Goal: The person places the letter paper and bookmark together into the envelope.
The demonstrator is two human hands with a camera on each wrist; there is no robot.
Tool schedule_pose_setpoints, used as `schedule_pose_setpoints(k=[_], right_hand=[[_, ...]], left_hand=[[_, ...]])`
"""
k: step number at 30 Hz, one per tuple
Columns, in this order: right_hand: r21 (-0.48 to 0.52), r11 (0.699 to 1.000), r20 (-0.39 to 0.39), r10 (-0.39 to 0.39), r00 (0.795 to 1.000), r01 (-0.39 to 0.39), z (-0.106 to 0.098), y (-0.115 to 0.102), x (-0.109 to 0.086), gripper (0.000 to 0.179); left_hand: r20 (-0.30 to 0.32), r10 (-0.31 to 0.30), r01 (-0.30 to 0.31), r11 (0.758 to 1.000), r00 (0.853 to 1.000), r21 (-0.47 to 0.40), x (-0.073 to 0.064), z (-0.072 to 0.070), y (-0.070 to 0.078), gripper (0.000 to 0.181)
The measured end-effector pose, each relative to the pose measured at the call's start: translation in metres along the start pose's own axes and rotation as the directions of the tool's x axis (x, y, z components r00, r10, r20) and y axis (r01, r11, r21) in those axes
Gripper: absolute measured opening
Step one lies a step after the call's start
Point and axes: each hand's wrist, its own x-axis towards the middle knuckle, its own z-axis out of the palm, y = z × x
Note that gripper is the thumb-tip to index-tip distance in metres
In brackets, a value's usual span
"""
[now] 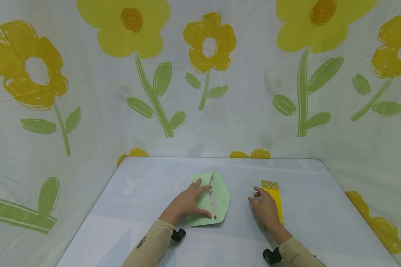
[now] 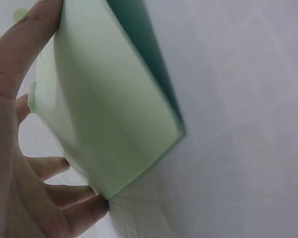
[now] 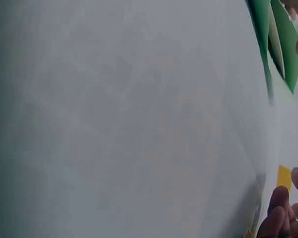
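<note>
A pale green envelope [image 1: 223, 196] lies on the table with its pointed flap spread to the right. Along its opening shows a narrow whitish slip with a red end [image 1: 215, 216]. My left hand [image 1: 187, 202] rests on the envelope's left part, fingers spread; the left wrist view has them along the edge of the green paper [image 2: 114, 109]. To the right, my right hand [image 1: 266, 211] hovers with loosely bent fingers, nothing visible between them. It partly covers a yellow strip with a glittery gold top [image 1: 270, 184]. In the right wrist view its fingertips [image 3: 278, 198] appear beside a yellow patch [image 3: 284, 174].
A white table [image 1: 147, 174] with faint pale-blue shapes carries both items. Behind and beside it hangs a white curtain [image 1: 240, 122] printed with yellow flowers and green stems. Dark wrist devices [image 1: 178, 235] sit at both sleeve cuffs.
</note>
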Motion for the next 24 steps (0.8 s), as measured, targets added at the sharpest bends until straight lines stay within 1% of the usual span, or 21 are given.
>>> schedule_pose_setpoints(k=[4,9,17,24], right_hand=[[-0.014,1.000,-0.004,0.007,1.000,-0.007,-0.001,0.003,0.002,0.055],[-0.028,1.000,-0.007,0.010,1.000,-0.010,-0.003,0.008,0.003,0.056],[-0.034,0.999,-0.021,-0.022,1.000,0.021,-0.009,0.014,0.001,0.054],[-0.045,0.999,-0.025,-0.026,0.999,0.025,-0.012,0.020,-0.001,0.055]], left_hand=[[-0.008,0.007,-0.007,1.000,1.000,0.000,0.001,0.000,-0.001,0.109],[-0.001,-0.003,0.003,1.000,1.000,-0.003,0.001,0.001,-0.001,0.109],[-0.002,0.004,-0.004,1.000,1.000,-0.005,0.000,0.000,-0.001,0.108],[-0.008,0.010,-0.010,1.000,1.000,-0.007,0.000,0.000,-0.002,0.109]])
